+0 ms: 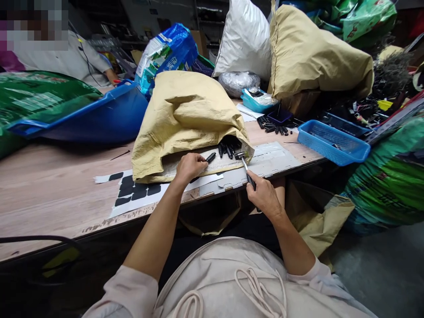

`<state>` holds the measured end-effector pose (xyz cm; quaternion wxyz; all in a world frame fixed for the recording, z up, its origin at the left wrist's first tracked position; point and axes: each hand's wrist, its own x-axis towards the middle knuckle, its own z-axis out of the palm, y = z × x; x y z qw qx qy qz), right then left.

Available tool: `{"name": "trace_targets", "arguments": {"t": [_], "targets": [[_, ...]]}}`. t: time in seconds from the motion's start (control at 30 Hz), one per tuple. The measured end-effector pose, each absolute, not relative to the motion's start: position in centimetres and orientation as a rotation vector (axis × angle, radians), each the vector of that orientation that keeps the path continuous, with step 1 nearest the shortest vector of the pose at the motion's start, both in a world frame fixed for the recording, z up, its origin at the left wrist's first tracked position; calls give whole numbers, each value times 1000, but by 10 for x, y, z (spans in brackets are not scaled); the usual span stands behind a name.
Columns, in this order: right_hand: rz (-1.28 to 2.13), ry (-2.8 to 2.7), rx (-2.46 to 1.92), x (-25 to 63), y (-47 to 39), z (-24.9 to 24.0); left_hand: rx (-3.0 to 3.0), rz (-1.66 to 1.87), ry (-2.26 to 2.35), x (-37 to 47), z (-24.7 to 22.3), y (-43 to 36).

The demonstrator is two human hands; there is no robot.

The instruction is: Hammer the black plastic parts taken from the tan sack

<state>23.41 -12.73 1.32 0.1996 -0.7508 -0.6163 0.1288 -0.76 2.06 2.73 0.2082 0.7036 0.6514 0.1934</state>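
My left hand is at the mouth of a yellow woven sack, its fingers closed on a short black tube-like piece. More black pieces of the same look lie inside the sack's opening. Closed round the dark grip of a small hammer is my right hand. The hammer's metal head is at the right side of the sack mouth, near the loose pieces. Under the sack lies flat grey-white card, and a white sheet with black rounded patches is at its left.
Blue basket stands at the table's right edge. Several black parts lie behind the sack. A large blue scoop-like tub is at left, near another person's arm. Full sacks line the back; a green bag stands right.
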Motion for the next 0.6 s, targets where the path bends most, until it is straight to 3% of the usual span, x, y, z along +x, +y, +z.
{"name": "trace_targets", "arguments": {"t": [0.2,0.6], "targets": [[351,-1725,-2094,235,-127,13,2069,583,1478,-38,13,-15],[381,-1702,-2061,241,-123,15,2175,752,1429,-11,-3,-23]]}}
